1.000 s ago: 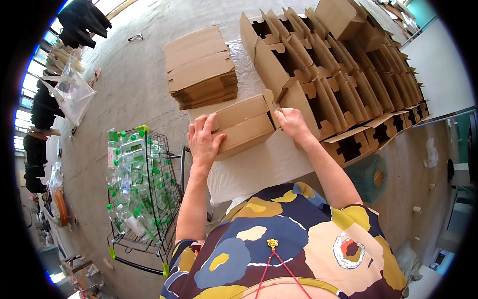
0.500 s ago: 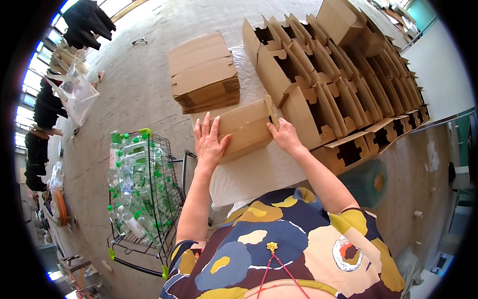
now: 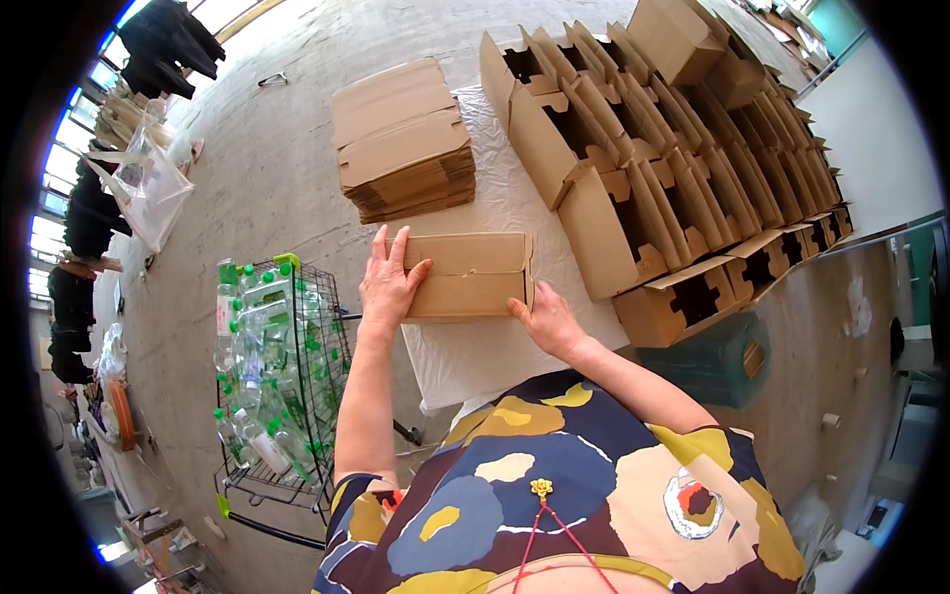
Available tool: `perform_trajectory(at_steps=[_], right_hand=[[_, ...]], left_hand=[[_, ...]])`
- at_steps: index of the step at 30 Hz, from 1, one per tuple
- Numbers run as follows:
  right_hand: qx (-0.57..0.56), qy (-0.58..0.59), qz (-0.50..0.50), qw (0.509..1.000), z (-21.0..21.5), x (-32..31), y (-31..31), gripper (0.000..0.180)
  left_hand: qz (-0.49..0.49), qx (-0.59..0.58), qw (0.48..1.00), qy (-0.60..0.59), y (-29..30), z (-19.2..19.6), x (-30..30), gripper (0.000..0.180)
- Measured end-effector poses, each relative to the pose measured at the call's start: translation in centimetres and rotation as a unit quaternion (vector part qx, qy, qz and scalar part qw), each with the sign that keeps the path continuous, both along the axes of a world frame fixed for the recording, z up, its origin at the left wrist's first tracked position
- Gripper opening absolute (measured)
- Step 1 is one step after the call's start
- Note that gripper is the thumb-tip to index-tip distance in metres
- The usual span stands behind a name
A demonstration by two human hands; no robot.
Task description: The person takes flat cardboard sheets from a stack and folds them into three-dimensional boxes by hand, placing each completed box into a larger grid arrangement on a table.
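Note:
A small brown cardboard box (image 3: 465, 287) lies in front of me on the white-covered table (image 3: 450, 366), its long sides running left to right. At its left end, my left hand (image 3: 391, 284) grips the box, with the thumb on the top face and the fingers along the end. My right hand (image 3: 549, 319) holds the near right corner, thumb on top and the other fingers partly hidden behind the end. Just beyond the box stands a stack of flattened cardboard (image 3: 404, 139).
Many open cardboard boxes (image 3: 643, 168) stand in tilted rows at the right. On my left, a wire cart (image 3: 322, 386) holds green-capped plastic bottles (image 3: 252, 346). A roll of greenish plastic film (image 3: 708, 361) lies beside the table at the right.
The box has turned from a slant to nearly straight across and come slightly nearer. Both hands have moved left with it, and the right hand has also come down toward me.

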State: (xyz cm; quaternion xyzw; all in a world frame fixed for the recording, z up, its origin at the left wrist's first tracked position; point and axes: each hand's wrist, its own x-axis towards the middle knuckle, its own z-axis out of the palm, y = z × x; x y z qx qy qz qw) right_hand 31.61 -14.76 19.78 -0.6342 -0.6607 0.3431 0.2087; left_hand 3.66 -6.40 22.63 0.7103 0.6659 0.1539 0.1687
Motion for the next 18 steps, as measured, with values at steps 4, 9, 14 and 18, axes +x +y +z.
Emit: perform_trajectory(at_steps=[4, 9, 14, 18], right_hand=[[-0.017, -0.003, 0.021, 1.0, -0.1, 0.4, 1.3, 0.053], [-0.037, 0.001, -0.001, 0.999, 0.9, 0.3, 1.3, 0.053], [-0.041, 0.011, -0.014, 0.999, 0.5, 0.1, 0.8, 0.056], [-0.055, -0.009, -0.006, 0.998, 0.4, 0.2, 0.8, 0.059]], left_hand=[[-0.035, 0.103, 0.985, 0.135, 0.4, -0.6, -0.1, 0.072], [-0.009, 0.247, 0.964, 0.1, 0.7, -1.2, -0.1, 0.07], [0.055, 0.05, 0.983, -0.17, 0.2, -2.3, -2.0, 0.081], [0.025, 0.019, 0.985, -0.167, 0.4, -2.5, -2.1, 0.094]])
